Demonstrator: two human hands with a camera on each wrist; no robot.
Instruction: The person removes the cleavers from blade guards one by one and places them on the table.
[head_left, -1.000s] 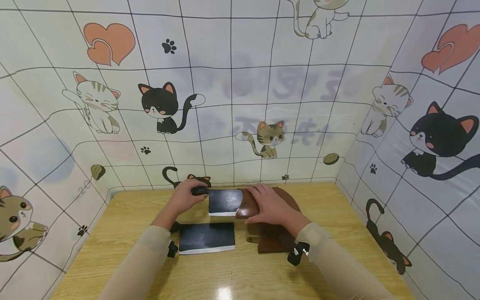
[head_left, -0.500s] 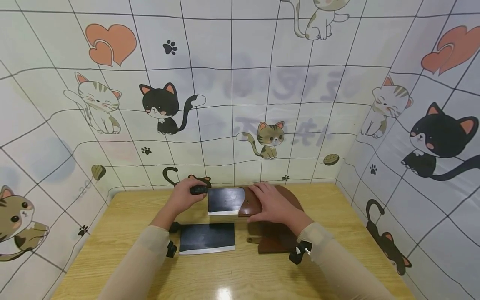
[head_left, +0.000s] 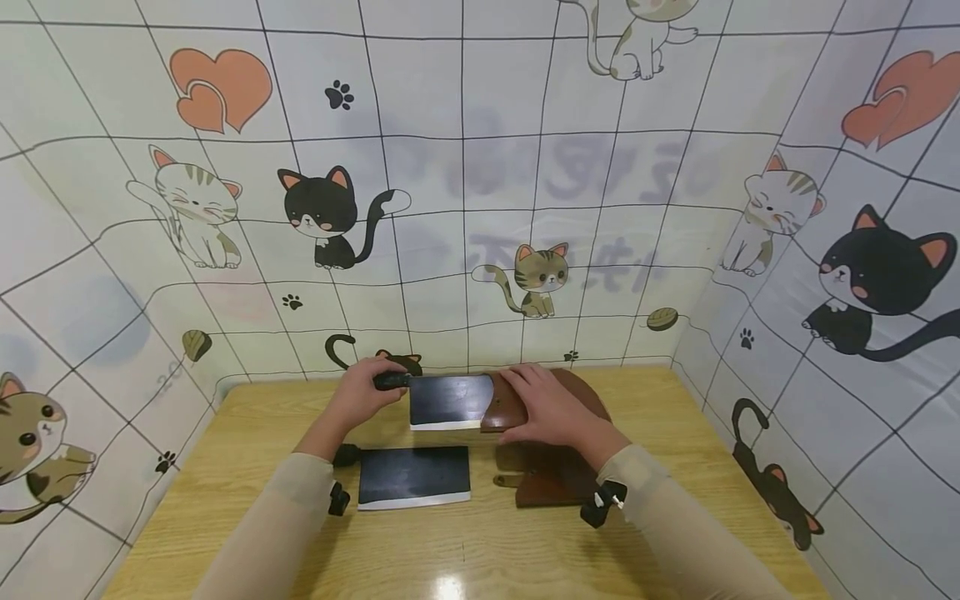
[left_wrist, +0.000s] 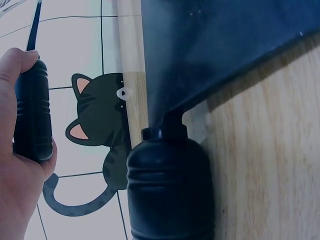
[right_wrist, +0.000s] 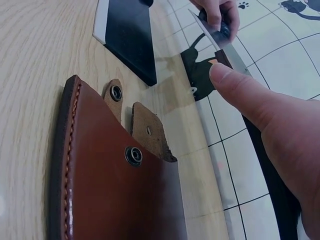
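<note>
My left hand [head_left: 356, 398] grips the black handle [left_wrist: 33, 112] of a cleaver near the back of the table. The cleaver's dark blade [head_left: 444, 402], with a bright cutting edge along its lower side, points right and enters a brown leather sheath [head_left: 499, 412]. Its far end is hidden inside. My right hand [head_left: 551, 410] holds that sheath, fingers over the top and thumb along the near side. In front lies a second cleaver [head_left: 414, 477], black handle to the left. To its right rests a second brown leather sheath [right_wrist: 115, 185], partly under my right forearm in the head view.
The light wooden table [head_left: 465, 550] ends at the back against a wall sheet [head_left: 420, 292] printed with cats and grid lines. The second sheath's strap [right_wrist: 114, 95], with a metal snap, sticks out toward the second cleaver.
The held cleaver has slid slightly left and the sheath in my right hand slightly right, so more of the blade shows. The second cleaver and second sheath have stayed put.
</note>
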